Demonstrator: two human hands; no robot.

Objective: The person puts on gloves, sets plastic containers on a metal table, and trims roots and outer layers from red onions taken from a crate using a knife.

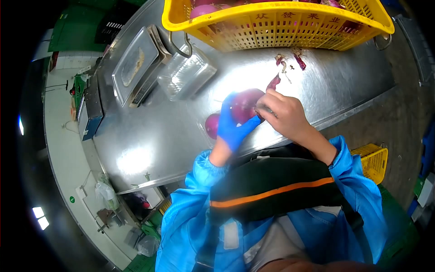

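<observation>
My left hand (234, 121), in a blue glove, is wrapped round a large red onion (247, 103) above the metal table. My bare right hand (283, 113) is closed in a pinch against the onion's right side, at its loose skin; the fingertips are partly hidden. A strip of dark red peel (273, 82) shows just beyond the right knuckles; whether it touches the hand I cannot tell. Left of the gloved hand, a smaller red onion (211, 126) sits in what looks like a clear plastic tray, partly covered by my hand.
A yellow crate (276, 28) of red onions stands at the table's (176, 136) far side. Peel scraps (299, 61) lie before it. Clear plastic containers (186, 75) are stacked left of it, beside a scale-like device (138, 63). Another yellow crate (371, 162) is low at right.
</observation>
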